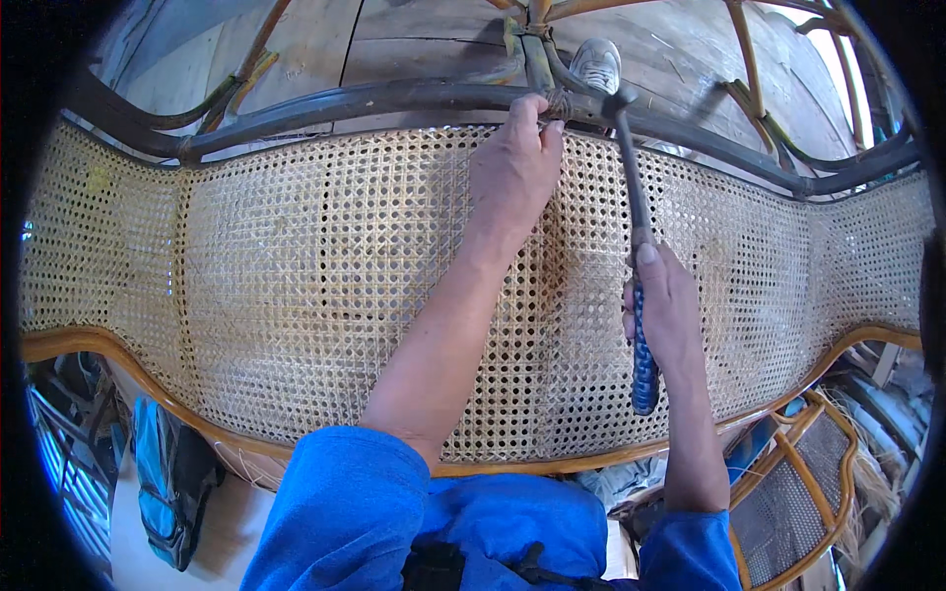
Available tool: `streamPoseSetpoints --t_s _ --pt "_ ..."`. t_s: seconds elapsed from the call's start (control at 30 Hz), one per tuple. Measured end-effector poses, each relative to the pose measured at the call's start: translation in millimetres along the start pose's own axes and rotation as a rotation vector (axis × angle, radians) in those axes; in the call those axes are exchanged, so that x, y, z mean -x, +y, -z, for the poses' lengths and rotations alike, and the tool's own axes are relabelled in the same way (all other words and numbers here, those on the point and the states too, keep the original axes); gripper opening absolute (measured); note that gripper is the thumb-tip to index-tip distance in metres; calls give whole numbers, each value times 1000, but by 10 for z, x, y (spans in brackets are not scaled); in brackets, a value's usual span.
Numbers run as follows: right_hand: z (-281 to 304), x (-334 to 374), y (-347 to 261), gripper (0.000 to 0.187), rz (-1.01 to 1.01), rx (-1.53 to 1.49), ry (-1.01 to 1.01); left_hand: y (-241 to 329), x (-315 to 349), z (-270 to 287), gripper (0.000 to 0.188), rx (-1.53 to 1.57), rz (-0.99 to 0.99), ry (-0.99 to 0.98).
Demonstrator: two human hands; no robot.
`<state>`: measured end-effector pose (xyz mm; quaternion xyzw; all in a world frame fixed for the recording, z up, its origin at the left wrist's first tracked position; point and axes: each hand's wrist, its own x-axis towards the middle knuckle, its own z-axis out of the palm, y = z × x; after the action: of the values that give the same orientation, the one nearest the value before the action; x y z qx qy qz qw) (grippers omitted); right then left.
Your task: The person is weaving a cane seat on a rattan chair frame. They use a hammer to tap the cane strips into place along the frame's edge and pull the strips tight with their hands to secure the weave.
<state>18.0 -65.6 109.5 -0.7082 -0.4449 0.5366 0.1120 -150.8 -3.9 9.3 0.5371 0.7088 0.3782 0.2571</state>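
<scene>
Hammer (636, 197): dark head and shaft, blue ridged grip; held slightly tilted, head near the far rail. Cane panel (404, 246): pale, openwork weave, broad and curved, browned at mid-width; spread between dark far rail (394, 97) and glossy orange-brown near rail (562, 465). Binding (560, 101): brown, wound at a rail joint, just left of the hammer head.

The light is bright and rather cool, nearly white at the upper right, giving pale shine on the woven cane panel (394, 236) and a soft shadow beside the blue bag (156, 473), while the lens bends the dark pole (414, 96) and black corners surround a mostly sharp view.
</scene>
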Motion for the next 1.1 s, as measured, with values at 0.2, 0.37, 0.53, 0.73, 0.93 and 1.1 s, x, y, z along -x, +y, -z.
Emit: streamPoseSetpoints --t_s 0.2,0.37,0.53,0.73,0.93,1.1 --pt "0 -33 43 45 -42 42 -20 -39 3 -56 27 30 7 65" --pt "-23 -4 37 49 -71 12 -39 -38 2 -26 27 25 29 34" --pt "188 4 281 33 120 508 205 -20 10 -34 23 114 54 47" --pt "431 94 456 34 83 791 421 118 50 114 27 631 226 15" --pt "326 41 110 28 443 369 489 319 198 34 67 1865 640 -631" --pt "-87 -151 -65 21 593 219 460 448 394 -144 83 2051 810 -724"
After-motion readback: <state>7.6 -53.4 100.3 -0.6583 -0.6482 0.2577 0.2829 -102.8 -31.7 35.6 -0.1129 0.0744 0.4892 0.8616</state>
